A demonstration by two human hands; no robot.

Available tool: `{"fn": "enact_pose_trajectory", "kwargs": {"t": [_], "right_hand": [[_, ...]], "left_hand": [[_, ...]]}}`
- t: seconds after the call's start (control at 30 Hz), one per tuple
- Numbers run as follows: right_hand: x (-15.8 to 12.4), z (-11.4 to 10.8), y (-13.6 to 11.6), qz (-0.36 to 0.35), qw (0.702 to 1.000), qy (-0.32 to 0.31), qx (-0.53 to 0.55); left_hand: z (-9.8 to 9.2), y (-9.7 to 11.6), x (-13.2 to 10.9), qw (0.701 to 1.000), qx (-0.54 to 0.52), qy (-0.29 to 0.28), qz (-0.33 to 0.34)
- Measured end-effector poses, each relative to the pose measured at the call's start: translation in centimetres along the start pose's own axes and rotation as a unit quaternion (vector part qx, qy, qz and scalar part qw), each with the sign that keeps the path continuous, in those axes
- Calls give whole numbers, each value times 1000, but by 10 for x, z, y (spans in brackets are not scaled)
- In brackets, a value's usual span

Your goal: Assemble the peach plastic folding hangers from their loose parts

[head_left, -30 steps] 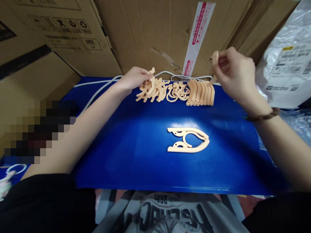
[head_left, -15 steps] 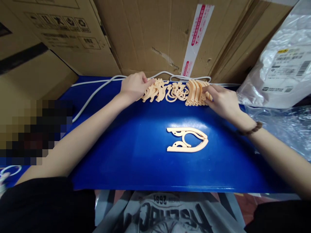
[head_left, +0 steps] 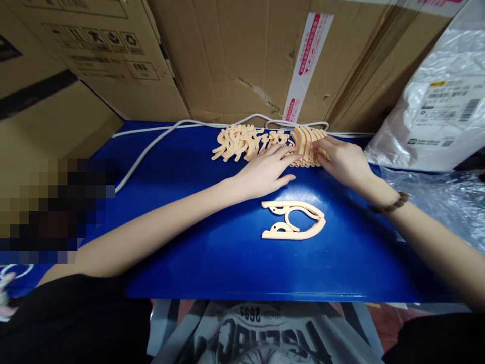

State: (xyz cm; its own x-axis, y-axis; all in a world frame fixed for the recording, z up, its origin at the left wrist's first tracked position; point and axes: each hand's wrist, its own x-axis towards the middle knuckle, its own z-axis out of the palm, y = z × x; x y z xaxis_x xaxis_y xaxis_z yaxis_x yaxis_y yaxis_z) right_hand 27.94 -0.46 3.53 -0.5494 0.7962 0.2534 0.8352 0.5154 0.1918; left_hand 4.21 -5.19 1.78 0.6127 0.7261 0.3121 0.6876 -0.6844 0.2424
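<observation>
Left hand (head_left: 265,173) loose, fingers spread; right hand (head_left: 345,161) curled at curved pieces (head_left: 304,142) between them, grip unclear. Pieces look light, stiff; best pinched mid-length.

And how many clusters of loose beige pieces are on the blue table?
3: a jumbled left pile, a middle cluster partly hidden by the left hand, and a neat right row by the right hand. The hands may hide more.

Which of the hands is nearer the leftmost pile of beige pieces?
Left. The left hand is just in front of the leftmost pile, toward its right side; the right hand is farther right, at the stack of curved pieces.
</observation>
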Motion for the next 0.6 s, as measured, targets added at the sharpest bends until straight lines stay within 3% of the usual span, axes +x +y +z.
{"fn": "enact_pose_trajectory", "kwargs": {"t": [0.13,0.3,0.47,0.6], "right_hand": [[-1,-4,-4,3,1000,-18,-22],[-2,-11,-6,-4,999,-26,-46],[-16,-40,-27,-7,999,15,-32],[-33,-58,-53,-86,990,-95,67]], "left_hand": [[8,0,13,1000,-21,-13,9],[-8,5,2,995,-97,-31,22],[-29,11,-22,974,-136,-178,-21],[-33,11,-33,964,-115,-240,-14]]}}
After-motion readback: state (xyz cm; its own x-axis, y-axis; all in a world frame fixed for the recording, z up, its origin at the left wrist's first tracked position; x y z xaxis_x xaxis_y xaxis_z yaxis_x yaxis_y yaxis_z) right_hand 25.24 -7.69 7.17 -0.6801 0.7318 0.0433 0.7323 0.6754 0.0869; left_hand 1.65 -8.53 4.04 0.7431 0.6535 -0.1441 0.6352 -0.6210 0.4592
